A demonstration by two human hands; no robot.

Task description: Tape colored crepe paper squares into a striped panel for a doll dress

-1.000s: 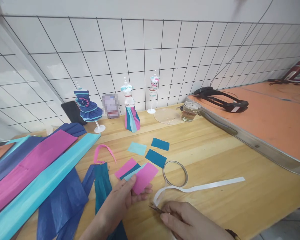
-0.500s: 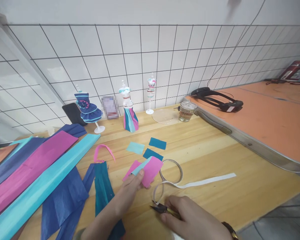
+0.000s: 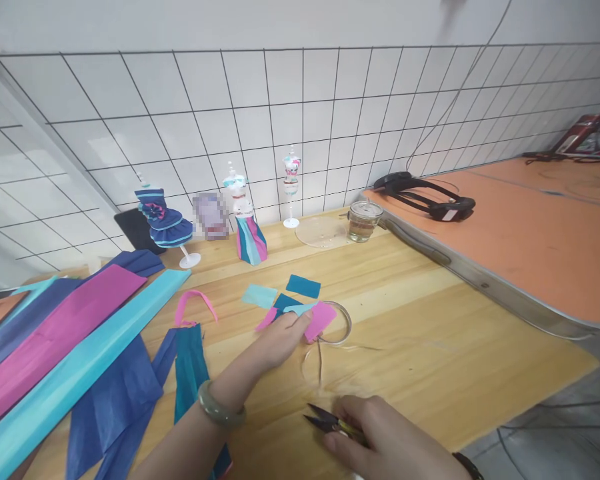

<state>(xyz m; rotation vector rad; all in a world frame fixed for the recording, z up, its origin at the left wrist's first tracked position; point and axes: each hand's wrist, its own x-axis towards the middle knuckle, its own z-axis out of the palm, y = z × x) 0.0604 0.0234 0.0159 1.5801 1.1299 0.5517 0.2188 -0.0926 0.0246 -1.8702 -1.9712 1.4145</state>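
Note:
My left hand (image 3: pixel 286 337) reaches over the wooden table and grips crepe-like coloured pieces, a pink piece (image 3: pixel 323 320) and a light blue piece (image 3: pixel 299 309), under its thumb. Part of them is hidden by the fingers. Close to the pieces lies a thin tape ring (image 3: pixel 349 325), partly covered by the pink one. Two teal rectangles (image 3: pixel 304 286) and a pale aqua rectangle (image 3: pixel 259 295) lie just beyond. Nearer to me, my right hand (image 3: pixel 375 433) is closed around small thread snips (image 3: pixel 326 420), their dark blades apart and pointing left.
Long coloured strips (image 3: pixel 75 320) cover the left side. At the back stand a mini dress form in navy (image 3: pixel 165 217), one with a striped skirt (image 3: pixel 251 240), a slim one (image 3: pixel 291 180) and a glass of liquid (image 3: pixel 364 221). A black headset (image 3: pixel 430 197) rests on the orange surface.
My left hand has moved forward and right with the pieces, toward the tape ring. The snips' blades have spread. The white strip on the right no longer shows clearly. The view has shifted slightly.

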